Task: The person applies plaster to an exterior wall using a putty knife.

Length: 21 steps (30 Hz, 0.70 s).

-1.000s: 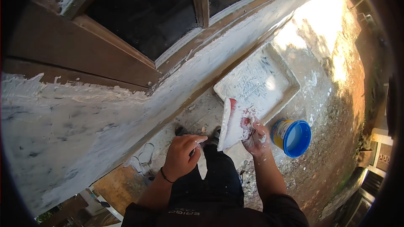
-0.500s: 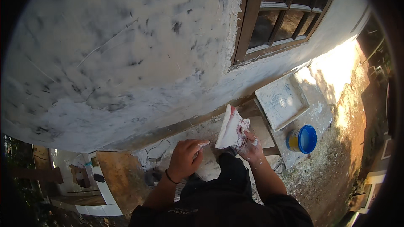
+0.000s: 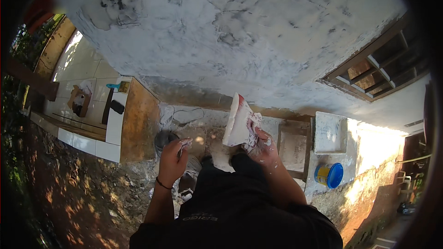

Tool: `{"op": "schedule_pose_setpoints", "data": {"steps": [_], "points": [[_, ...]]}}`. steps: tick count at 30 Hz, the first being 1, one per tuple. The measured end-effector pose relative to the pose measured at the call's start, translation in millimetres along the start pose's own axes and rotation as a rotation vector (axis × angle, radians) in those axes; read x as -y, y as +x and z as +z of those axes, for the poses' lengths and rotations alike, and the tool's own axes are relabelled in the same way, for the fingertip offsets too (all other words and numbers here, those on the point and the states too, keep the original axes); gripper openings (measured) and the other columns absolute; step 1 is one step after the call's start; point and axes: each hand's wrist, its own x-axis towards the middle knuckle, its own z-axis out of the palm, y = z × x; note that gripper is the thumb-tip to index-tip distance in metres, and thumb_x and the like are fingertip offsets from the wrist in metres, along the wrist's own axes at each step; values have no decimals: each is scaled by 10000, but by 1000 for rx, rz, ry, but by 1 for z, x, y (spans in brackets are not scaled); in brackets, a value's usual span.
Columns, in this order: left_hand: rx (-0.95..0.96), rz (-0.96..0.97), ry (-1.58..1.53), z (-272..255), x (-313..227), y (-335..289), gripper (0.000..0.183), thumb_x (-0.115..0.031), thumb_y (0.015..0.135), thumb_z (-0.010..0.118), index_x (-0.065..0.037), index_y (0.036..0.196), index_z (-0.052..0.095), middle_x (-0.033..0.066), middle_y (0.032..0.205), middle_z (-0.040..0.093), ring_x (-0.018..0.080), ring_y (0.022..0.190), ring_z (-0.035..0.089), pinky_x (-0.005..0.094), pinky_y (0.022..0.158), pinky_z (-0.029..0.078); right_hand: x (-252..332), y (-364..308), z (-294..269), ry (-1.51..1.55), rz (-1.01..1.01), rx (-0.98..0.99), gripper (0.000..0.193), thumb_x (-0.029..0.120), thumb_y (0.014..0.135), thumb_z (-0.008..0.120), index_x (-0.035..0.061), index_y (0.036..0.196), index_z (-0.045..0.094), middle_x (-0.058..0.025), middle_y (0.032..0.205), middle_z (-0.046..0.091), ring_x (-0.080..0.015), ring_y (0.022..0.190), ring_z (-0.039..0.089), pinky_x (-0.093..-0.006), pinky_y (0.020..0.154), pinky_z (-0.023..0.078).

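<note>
My right hand [image 3: 265,147] grips a wide putty spreader [image 3: 237,122] by its paste-smeared handle. White putty coats the broad blade, and reddish colour shows at its upper corner. White spots cover the fingers and the back of this hand. Left of it, my left hand [image 3: 173,160] is held apart from the spreader, its fingers curled together and whitened at the tips. Whether anything sits between those fingers I cannot make out. Beyond both hands rises a wall [image 3: 194,41] with patchy white and grey coating.
At right, a white-smeared tray [image 3: 317,131] and a yellow-and-blue bucket [image 3: 328,175] rest on a bench [image 3: 318,189]. A wood-framed window [image 3: 348,83] is set in the wall. Leftward, a tiled ledge [image 3: 108,150] bears a turquoise-handled brush [image 3: 115,85] and a cardboard box [image 3: 76,94].
The view has swung left, bringing more of the tiled ledge in and shifting the window to the right. My left hand has drawn farther from the spreader, which stays in my right hand.
</note>
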Motion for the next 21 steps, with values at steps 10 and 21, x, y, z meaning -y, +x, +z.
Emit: {"op": "schedule_pose_setpoints", "data": {"steps": [10, 21], "points": [[-169, -74, 35, 28, -67, 8, 260, -14, 815, 539, -34, 1057, 631, 155, 984, 642, 343, 906, 600, 387, 792, 446, 60, 1, 0, -84, 116, -16, 284, 111, 882, 543, 84, 1164, 560, -35, 1128, 625, -253, 1034, 613, -455, 882, 512], [-431, -42, 28, 46, -106, 36, 220, 15, 839, 509, 26, 1021, 631, 164, 1006, 651, 279, 931, 633, 322, 821, 478, 115, 53, 54, -387, 347, 190, 376, 62, 841, 574, 8, 1208, 514, -106, 1127, 611, -257, 1042, 605, -434, 915, 489]]}}
